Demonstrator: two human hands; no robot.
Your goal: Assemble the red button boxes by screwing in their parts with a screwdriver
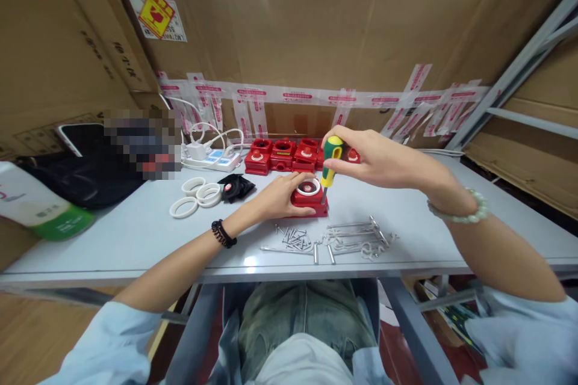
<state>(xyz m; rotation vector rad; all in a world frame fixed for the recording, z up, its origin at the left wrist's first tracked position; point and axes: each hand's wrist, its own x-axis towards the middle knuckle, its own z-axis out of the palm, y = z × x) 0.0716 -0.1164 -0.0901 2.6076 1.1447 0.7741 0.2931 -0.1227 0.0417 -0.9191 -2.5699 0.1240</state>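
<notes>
My left hand (pixel 286 197) grips the left side of a red housing (pixel 318 207) on the table, its fingers around the edge. A white ring (pixel 309 187) lies on top of that housing. In my right hand (pixel 354 156) is a green and yellow screwdriver (pixel 332 159), held upright with its tip at the housing's right corner. Whatever lies under the tip is too small to tell. Loose screws (pixel 295 239) and several metal rods (pixel 352 231) lie just in front of the housing.
Behind my hands stands a row of red housings (pixel 282 155). To the left are several white rings (pixel 183 207), a black part (pixel 235 187), a power strip (pixel 214 159), a black bag (pixel 90 174) and a white and green packet (pixel 58 216). Cardboard (pixel 289 24) rises behind the table.
</notes>
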